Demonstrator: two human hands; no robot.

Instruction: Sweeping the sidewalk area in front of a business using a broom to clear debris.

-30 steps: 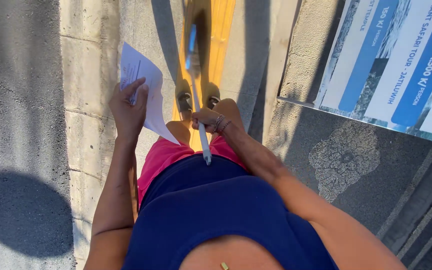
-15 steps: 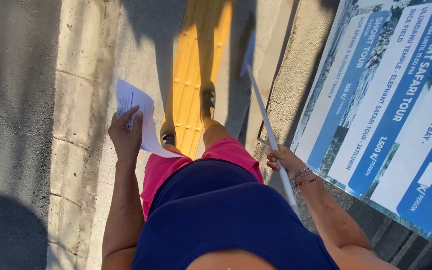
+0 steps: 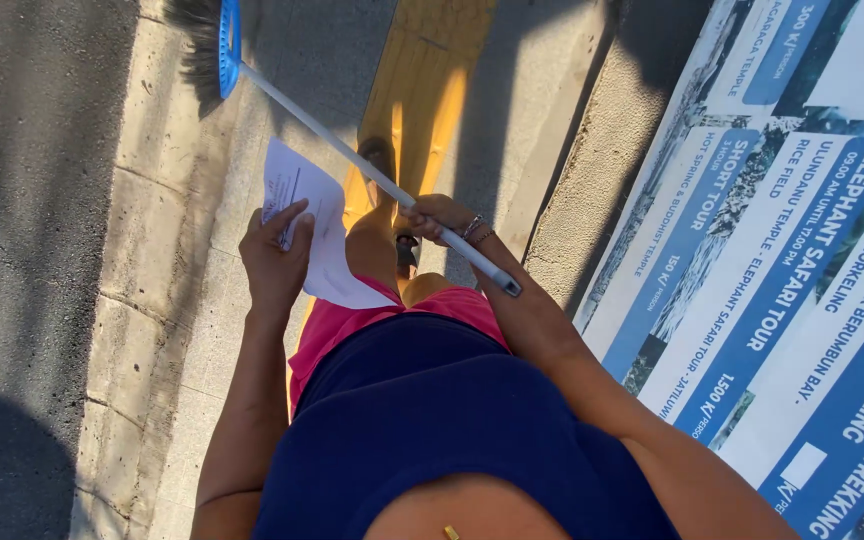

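My left hand [image 3: 275,262] grips a white printed sheet of paper [image 3: 318,225] held upright in front of me. My right hand [image 3: 440,217], with bracelets on the wrist, is closed around the white handle of a broom [image 3: 352,160]. The handle runs up and to the left, and its blue head with dark bristles [image 3: 204,45] reaches the kerb at the top left. Below the hands are my pink shorts and dark blue top.
A yellow tactile strip [image 3: 430,70] runs along the pavement ahead, with my feet on it. A concrete kerb [image 3: 142,260] borders the dark road on the left. A large blue-and-white printed signboard [image 3: 782,260] stands at the right.
The broom has swung from the right side of my body across to the upper left, and my right hand moved left toward the centre. The left hand with the paper rose slightly.
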